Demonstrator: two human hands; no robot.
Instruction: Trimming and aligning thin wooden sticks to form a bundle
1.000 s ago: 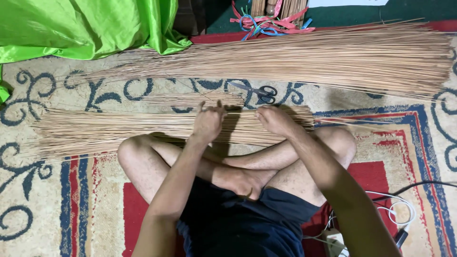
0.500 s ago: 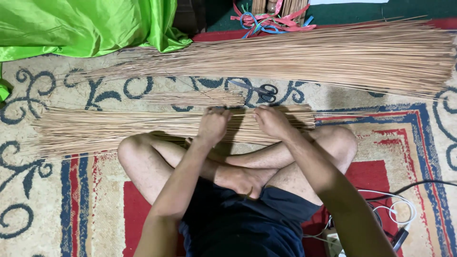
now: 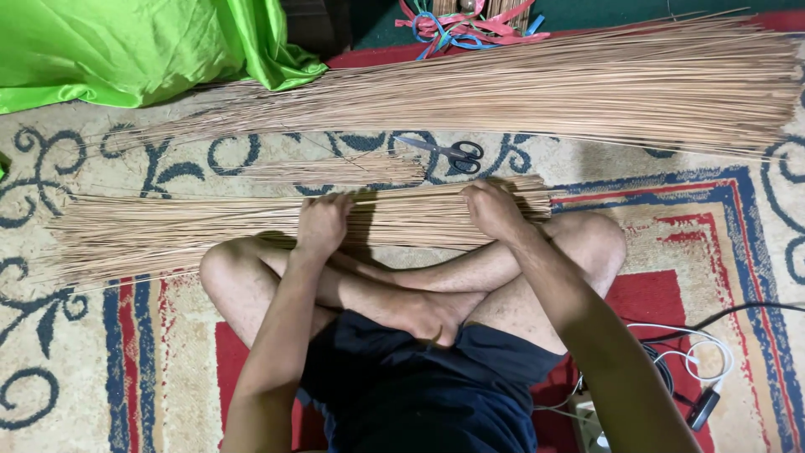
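Note:
I sit cross-legged on a patterned carpet. A bundle of thin tan sticks (image 3: 168,231) lies across the floor just past my knees. My left hand (image 3: 321,223) grips the bundle near its middle. My right hand (image 3: 495,210) grips it close to its thick right end. A small loose bunch of the same sticks (image 3: 335,170) lies just beyond the bundle. Black-handled scissors (image 3: 449,153) rest on the carpet behind the hands.
A much larger heap of long sticks (image 3: 545,88) stretches across the back. Green shiny cloth (image 3: 126,50) is piled at the top left. Coloured plastic ribbons (image 3: 470,21) lie at the top centre. White and black cables with a plug (image 3: 696,369) lie at my right.
Both hands have spread apart along the bundle, the left going left and the right going right. The scissors behind them are now uncovered.

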